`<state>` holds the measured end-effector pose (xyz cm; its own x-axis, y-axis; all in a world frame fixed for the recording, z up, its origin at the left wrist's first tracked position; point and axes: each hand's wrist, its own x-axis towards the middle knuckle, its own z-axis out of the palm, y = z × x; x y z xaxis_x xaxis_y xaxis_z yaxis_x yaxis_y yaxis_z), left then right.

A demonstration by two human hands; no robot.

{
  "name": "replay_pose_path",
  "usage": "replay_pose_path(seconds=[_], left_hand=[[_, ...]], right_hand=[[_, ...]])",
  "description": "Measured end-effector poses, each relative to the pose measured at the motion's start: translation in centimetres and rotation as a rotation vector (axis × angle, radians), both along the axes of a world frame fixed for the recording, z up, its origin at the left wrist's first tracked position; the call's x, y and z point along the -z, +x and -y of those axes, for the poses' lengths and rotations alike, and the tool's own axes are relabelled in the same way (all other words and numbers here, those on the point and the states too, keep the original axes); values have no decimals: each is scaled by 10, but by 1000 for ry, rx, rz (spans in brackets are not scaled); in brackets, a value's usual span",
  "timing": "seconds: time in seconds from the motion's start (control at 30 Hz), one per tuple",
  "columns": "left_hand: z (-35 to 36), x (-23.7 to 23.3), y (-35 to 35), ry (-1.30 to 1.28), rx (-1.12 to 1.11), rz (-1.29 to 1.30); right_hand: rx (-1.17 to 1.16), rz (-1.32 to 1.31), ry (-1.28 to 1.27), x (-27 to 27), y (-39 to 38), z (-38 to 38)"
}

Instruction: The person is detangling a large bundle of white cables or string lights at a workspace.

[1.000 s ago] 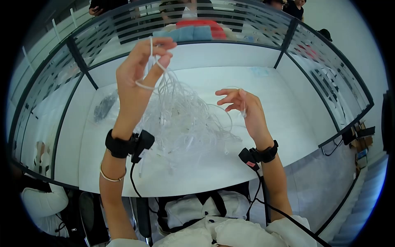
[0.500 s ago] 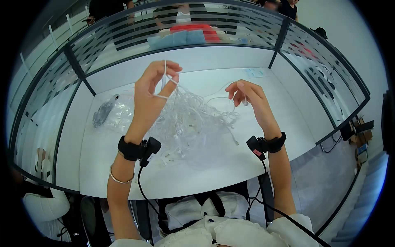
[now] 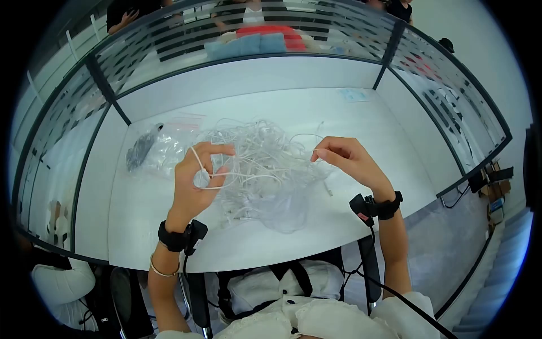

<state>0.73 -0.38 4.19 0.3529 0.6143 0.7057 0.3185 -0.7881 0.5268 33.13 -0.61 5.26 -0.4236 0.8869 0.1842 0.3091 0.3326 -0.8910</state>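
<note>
1. Low white panels (image 3: 248,76) topped with striped glass closed off the far, left and right sides of a white bench (image 3: 248,251).
2. Beyond the far glass lay a red cloth (image 3: 291,37) and a blue one (image 3: 245,48), while another person (image 3: 127,20) stood at the far left.
3. Spread over the middle of the bench was a tangle of white cables (image 3: 265,147), with some clear plastic (image 3: 282,213) bunched on its near side.
4. At its right edge, a pale connector (image 3: 329,189) lay near the right hand (image 3: 358,164).
5. To the left of the tangle rested a clear bag (image 3: 169,147), a dark grey bundle (image 3: 141,151) at its left end; a light blue packet (image 3: 354,95) lay in the far right part of the bench.
6. The left hand (image 3: 191,193) was over the left side of the tangle, its thumb and fingers spread apart, with a white cord (image 3: 254,174) looped about them and a round white piece (image 3: 201,179) against the hand.
7. The right hand hung by the right side of the tangle, its thumb and forefinger pressed together on a thin white strand (image 3: 306,134); its other fingers were mostly hidden.
8. Both wrists wore black straps, left (image 3: 172,240) and right (image 3: 388,206).
</note>
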Motion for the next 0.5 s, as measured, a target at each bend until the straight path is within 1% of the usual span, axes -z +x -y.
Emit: replay_pose_path(seconds=[0.03,0.07,0.17,0.27,0.4,0.5], left_hand=[[1,2,-3,49,-13,-55],[5,4,-3,21,-17,-63],[10,11,-8,53,-6,-150],[15,12,-6,126,-10,-232],[25,10,2,123,23,-335],[27,10,7,135,52,-417]], right_hand=[[6,16,1,-1,-1,1],[12,33,2,0,-3,2],[48,-79,40,5,-10,5],[51,-114,-95,-6,-4,7],[32,-287,-107,1,-9,1],[79,-314,-132,0,-19,3]])
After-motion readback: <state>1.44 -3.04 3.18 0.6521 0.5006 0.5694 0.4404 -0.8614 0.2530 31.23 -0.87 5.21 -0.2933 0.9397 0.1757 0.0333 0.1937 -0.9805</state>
